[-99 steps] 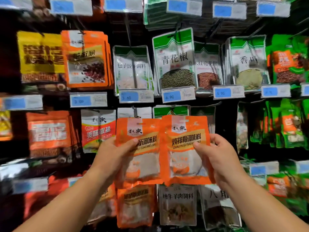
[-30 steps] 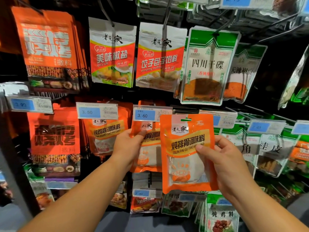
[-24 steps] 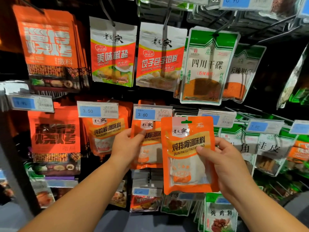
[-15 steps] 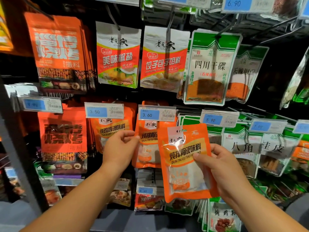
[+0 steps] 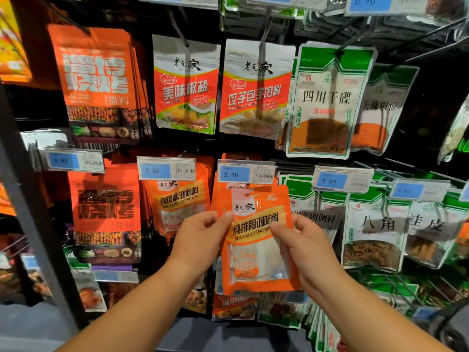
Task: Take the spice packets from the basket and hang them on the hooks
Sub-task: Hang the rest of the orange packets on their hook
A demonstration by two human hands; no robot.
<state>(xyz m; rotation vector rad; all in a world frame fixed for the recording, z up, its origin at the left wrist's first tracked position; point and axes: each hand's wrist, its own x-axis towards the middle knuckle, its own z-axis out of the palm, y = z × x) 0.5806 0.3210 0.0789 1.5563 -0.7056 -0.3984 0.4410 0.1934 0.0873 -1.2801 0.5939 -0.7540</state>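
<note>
An orange spice packet [image 5: 256,250] with a clear window is upright in front of the display. My left hand [image 5: 200,240] pinches its upper left edge, thumb on the front. On the right edge, my right hand [image 5: 304,247] pinches it with the thumb across the printed band. The packet's top sits just under the 3.60 price tag [image 5: 245,174] at the tip of a hook. Matching orange packets [image 5: 218,196] hang on that hook behind it. The hang hole and the hook's tip are hidden by the tag.
Rows of hooks carry other packets: orange ones under the 3.50 tag [image 5: 166,171] to the left, green-and-white ones under the 5.90 tag [image 5: 342,180] to the right, and red-and-white ones [image 5: 256,90] above. A dark upright post [image 5: 33,199] stands at the left.
My left hand has left the packet hanging on the 3.60 hook and come onto the packet in my right hand. That packet has moved left, in front of the 3.60 hook.
</note>
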